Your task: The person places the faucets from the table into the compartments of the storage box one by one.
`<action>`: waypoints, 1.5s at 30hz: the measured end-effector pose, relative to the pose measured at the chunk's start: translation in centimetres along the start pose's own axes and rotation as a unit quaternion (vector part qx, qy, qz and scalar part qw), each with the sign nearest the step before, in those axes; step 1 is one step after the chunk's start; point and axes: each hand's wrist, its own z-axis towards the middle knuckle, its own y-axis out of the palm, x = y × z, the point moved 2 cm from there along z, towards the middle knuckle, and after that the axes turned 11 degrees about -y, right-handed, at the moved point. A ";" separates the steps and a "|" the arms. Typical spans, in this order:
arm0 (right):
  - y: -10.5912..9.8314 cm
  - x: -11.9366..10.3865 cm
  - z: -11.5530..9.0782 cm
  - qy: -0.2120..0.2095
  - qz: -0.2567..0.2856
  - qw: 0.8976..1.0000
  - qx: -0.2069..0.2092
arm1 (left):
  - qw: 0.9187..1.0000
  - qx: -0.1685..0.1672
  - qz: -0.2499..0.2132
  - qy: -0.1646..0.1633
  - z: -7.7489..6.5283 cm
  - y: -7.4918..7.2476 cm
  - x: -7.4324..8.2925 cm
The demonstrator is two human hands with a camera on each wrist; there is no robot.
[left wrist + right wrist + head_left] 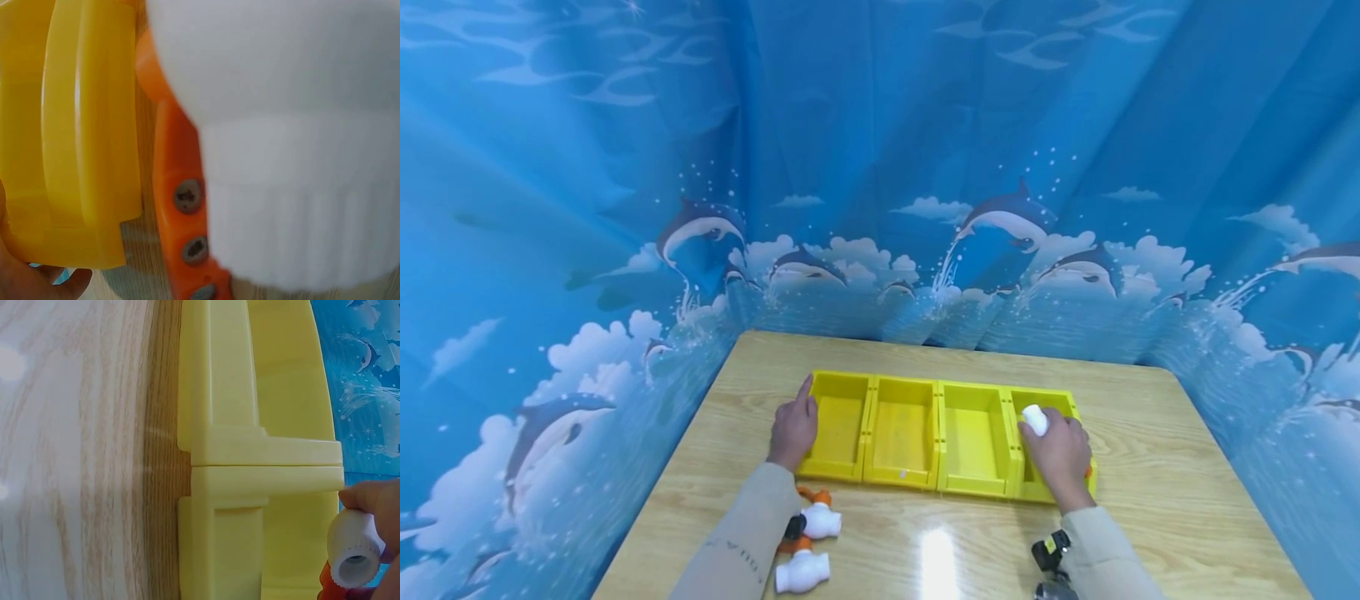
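Observation:
My left hand (793,429) is at the outer end of a row of yellow bins (867,433), its thumb over the rim of the leftmost bin and other fingers along the outside. With my right hand (1060,454) I grip a white plastic ball valve (1035,419) over the rightmost bin. Its orange handle (331,584) shows below the white body in the right wrist view, with the round open end facing the camera. Close to my left wrist lie two more white ball valves with orange handles, a nearer one (802,573) and a farther one (822,522).
The bins stand side by side on a wood-grain table (985,550). A small whitish speck lies in the second bin from the left. Blue dolphin-print curtain (880,167) hangs around the back and sides of the table. Both wrists wear small black cameras.

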 end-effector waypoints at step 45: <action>1.4 0.5 0.2 0.026 0.003 1.000 0.001 | 1.000 -0.002 0.008 -0.004 -0.3 -0.4 0.3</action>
